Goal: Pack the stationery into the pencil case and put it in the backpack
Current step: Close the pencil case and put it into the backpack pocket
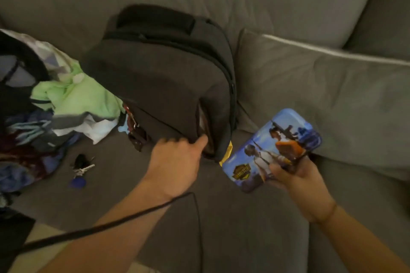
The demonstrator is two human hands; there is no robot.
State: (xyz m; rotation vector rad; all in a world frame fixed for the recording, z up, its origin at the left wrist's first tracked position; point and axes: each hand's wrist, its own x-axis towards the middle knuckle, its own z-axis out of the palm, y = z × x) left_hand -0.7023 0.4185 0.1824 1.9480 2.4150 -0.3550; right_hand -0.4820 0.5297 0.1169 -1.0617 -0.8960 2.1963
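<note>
A dark grey backpack lies on the sofa, its opening facing me at the lower right corner. My left hand touches that opening, thumb hooked at the edge of the gap and pulling it apart. A blue pencil case printed with game figures sits closed in my right hand, just to the right of the backpack's opening. A yellow tag hangs from the backpack between the opening and the case.
A heap of clothes with a light green piece lies at the left. A bunch of keys rests on the sofa seat. A grey cushion lies at the right. A black strap crosses my left forearm.
</note>
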